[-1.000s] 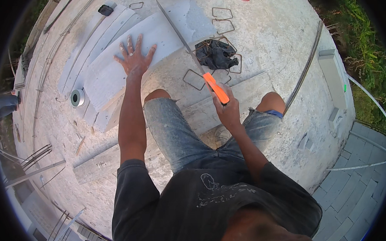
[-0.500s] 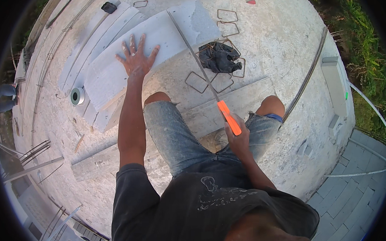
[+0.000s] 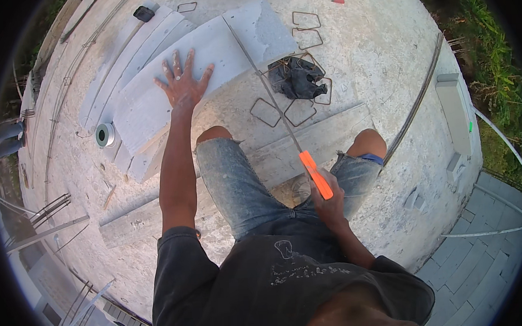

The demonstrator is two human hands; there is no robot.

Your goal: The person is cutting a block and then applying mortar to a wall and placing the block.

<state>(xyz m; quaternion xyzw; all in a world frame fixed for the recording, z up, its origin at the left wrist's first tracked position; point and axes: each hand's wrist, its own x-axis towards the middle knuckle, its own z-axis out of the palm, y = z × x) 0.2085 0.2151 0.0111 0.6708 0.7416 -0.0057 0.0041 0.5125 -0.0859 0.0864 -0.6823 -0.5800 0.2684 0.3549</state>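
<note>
My left hand (image 3: 183,85) lies flat with fingers spread on a pale grey block (image 3: 153,98), pressing on its upper face. In my right hand (image 3: 331,202) is the orange handle of a handsaw (image 3: 315,175), with the fingers wrapped round it. The saw's long thin blade slants up and to the left across the block, right of my left hand, its tip near the block's far edge. Whether the teeth have bitten into the block is too small to tell. More pale slabs (image 3: 108,70) lie beyond the block, to its left.
A crumpled black plastic bag (image 3: 297,80) and several bent wire rectangles (image 3: 306,20) lie right of the block. A wire spool (image 3: 104,135) stands at its left. A long plank-like slab (image 3: 323,131) runs under my legs. Rods (image 3: 415,101) lie at the right; another person's legs (image 3: 9,139) show far left.
My right hand has drawn the saw back toward me and slightly right, and the blade has slid along with it. My left hand keeps its place on the block.
</note>
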